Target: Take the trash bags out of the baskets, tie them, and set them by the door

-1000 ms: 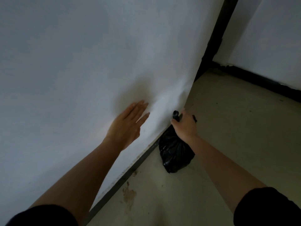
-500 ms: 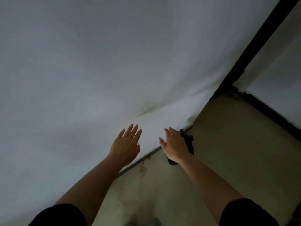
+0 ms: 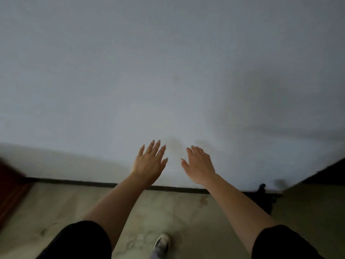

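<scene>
White wall [image 3: 168,71] fills most of the view, with a dark baseboard [image 3: 74,182] along the pale floor [image 3: 186,212]. Compared with a second ago, the right hand [image 3: 199,166] has let go of the black trash bag [image 3: 264,198], which now sits on the floor against the wall, off to the right and partly hidden by the right forearm. Both the right and the left hand [image 3: 149,163] are empty, fingers spread, raised before the wall. A shoe [image 3: 162,243] stands on open floor below; a reddish edge [image 3: 9,184] shows far left.
</scene>
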A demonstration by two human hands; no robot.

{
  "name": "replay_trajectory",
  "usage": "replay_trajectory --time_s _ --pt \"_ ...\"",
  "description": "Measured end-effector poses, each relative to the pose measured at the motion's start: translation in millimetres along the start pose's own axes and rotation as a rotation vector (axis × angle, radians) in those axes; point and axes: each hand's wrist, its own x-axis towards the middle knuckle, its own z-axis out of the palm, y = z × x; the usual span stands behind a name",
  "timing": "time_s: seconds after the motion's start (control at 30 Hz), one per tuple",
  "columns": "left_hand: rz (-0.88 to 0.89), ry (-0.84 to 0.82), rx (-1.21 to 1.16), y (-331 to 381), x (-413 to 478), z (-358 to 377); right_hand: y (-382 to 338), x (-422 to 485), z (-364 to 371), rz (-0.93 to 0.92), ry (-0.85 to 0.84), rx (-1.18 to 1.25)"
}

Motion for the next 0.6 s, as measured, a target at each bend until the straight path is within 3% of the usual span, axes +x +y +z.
replay_trajectory --time_s 0.17,0.6 --pt "-0.278 -0.046 -0.093 -63.0 -108.8 -2.2 -109.0 -27.0 10.5 -0.266 -0.045 -0.061" --pt "-0.904 0.132 -0.164 -297.8 -392.4 -13.0 -479.6 -102.5 64.9 -0.838 -0.067 -0.216"
